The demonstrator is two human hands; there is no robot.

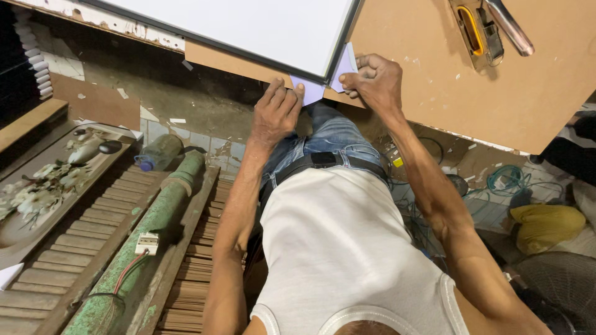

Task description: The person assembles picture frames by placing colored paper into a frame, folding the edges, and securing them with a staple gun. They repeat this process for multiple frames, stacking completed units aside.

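— Leaning over a brown board tabletop [496, 80], spreading away beyond the right hand [375, 80]; tiled, dusty floor [198, 105] lying beneath the left hand [276, 111].

— Resting on that board, just past both hands: a white panel in a dark frame [248, 25], running out of view at the top.

— Pressing flat, fingers together, on the pale lilac corner piece [310, 92] under the frame's corner. That's the left. The right, pinching the same piece's other flap against the frame edge.

— Hard to tell what the yellow-and-metal tool [481, 28] is; cut off above the right hand.

— Lying below the left arm: green pipe [167, 205], wooden slats [74, 248], plastic bottle [158, 154]. Tangling beside the right arm: cables [506, 180].
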